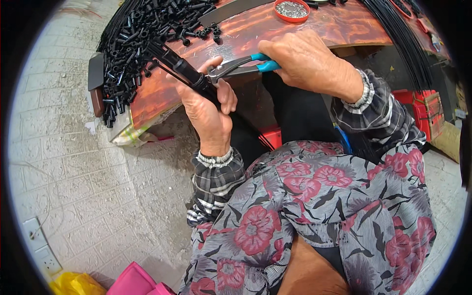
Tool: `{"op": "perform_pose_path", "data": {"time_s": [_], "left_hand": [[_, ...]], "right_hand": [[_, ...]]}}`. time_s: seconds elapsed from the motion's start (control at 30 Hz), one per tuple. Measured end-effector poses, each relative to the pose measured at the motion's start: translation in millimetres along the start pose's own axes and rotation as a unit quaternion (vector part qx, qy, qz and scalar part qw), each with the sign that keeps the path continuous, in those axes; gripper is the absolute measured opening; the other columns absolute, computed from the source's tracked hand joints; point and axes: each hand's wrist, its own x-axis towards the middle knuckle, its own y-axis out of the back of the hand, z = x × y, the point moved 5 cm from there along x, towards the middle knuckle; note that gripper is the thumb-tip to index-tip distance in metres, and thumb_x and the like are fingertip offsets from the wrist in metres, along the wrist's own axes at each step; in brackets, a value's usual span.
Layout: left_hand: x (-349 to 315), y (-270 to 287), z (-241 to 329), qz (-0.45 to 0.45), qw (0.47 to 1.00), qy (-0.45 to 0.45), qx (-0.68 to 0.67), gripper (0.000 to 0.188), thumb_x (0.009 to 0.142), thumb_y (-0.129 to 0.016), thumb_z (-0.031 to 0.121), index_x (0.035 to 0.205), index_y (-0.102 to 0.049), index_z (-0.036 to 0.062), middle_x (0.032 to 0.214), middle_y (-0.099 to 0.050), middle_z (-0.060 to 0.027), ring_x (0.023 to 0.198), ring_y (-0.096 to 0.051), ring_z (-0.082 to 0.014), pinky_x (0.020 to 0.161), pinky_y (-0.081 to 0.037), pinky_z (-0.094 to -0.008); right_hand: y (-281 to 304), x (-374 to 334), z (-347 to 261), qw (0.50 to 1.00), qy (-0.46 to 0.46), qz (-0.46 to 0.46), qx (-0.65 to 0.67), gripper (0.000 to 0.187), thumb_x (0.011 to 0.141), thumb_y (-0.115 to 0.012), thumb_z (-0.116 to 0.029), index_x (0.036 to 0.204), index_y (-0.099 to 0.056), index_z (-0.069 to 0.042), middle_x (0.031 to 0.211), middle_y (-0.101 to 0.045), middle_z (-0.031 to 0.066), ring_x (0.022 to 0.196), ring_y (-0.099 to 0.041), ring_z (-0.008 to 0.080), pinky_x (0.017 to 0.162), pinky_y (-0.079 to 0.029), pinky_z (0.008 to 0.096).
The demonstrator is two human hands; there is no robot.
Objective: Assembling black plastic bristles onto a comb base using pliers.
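Fingers curled, my left hand grips what looks like a black umbrella frame, a tilted shaft of thin rods with a plastic collar. Its upper end points to the far left, and dark rods trail below the hand. In my right hand is a pair of pliers with teal handle grips, partly spread. The jaws meet the frame at its collar, beside my left thumb and fingers. What exactly lies between the jaws is too small to tell.
Many loose black plastic pieces heap on the red-brown table at far left. A red dish holds small metal bits. Long black rods overhang the table at right. Red containers stand below; a pink item lies lower left.
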Motion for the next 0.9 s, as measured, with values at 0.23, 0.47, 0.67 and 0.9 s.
{"op": "perform_pose_path", "data": {"time_s": [0.23,0.47,0.67,0.9], "left_hand": [[-3,-1,3,-0.005,1.000,-0.016,-0.008,0.083,0.074,-0.025,0.074,0.103,-0.052,0.0004,0.043,-0.032,0.0017,0.034,-0.027,-0.0087,0.035,-0.024,-0.0221],[-6,-5,4,0.004,1.000,-0.001,-0.007,0.083,0.073,-0.025,0.075,0.101,-0.053,0.0012,0.043,-0.032,0.0016,0.034,-0.026,-0.0089,0.035,-0.024,-0.0223],[-7,-2,3,0.011,1.000,-0.003,-0.015,0.082,0.074,-0.025,0.074,0.098,-0.054,0.0013,0.042,-0.032,0.0021,0.034,-0.026,-0.0088,0.035,-0.024,-0.0222],[-9,5,6,0.039,0.999,0.007,-0.015,0.085,0.075,-0.022,0.074,0.098,-0.056,0.0000,0.042,-0.031,0.0022,0.033,-0.027,-0.0083,0.035,-0.024,-0.0220]], "right_hand": [[3,-4,-5,0.998,0.017,0.061,-0.020,0.046,0.066,-0.056,0.001,0.110,-0.044,-0.006,0.084,-0.048,0.0110,0.082,-0.051,0.0281,0.063,-0.042,0.0371],[19,-4,-13,0.988,0.043,0.088,-0.120,0.031,0.070,-0.056,-0.004,0.099,-0.046,-0.006,0.082,-0.049,0.0097,0.080,-0.052,0.0254,0.058,-0.045,0.0343],[5,-2,-12,0.994,-0.020,0.058,-0.087,0.016,0.070,-0.058,-0.010,0.082,-0.049,-0.005,0.073,-0.052,0.0080,0.072,-0.056,0.0254,0.056,-0.045,0.0343],[-4,-8,-17,0.992,0.046,0.115,0.006,0.017,0.070,-0.060,-0.014,0.080,-0.049,-0.004,0.071,-0.056,0.0102,0.067,-0.057,0.0284,0.052,-0.043,0.0389]]}}
